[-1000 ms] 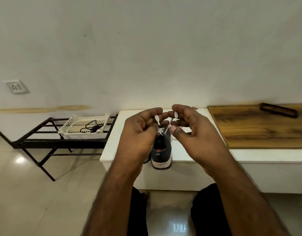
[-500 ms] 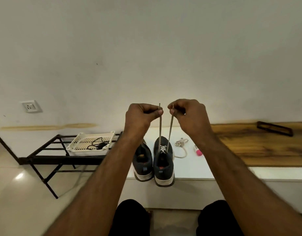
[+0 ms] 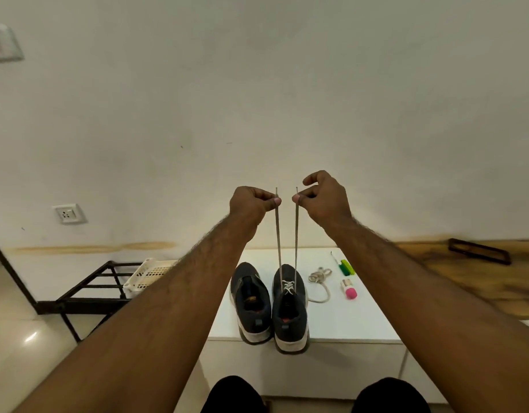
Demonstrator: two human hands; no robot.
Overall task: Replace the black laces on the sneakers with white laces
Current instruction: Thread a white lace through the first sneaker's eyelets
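On the white bench [image 3: 346, 323], the right sneaker [image 3: 290, 308] is partly threaded; its white lace [image 3: 278, 234] ends are pinched taut by the left hand [image 3: 251, 204] and right hand [image 3: 325, 201]. The left sneaker [image 3: 251, 302] appears unlaced, a coiled white lace [image 3: 318, 277] lying beside.

A plain off-white wall [image 3: 257, 99] carries a socket [image 3: 68, 214]. Below stand a white bench [image 3: 361, 320], a black metal rack [image 3: 87, 293] and glossy, seemingly tiled floor [image 3: 15, 353].
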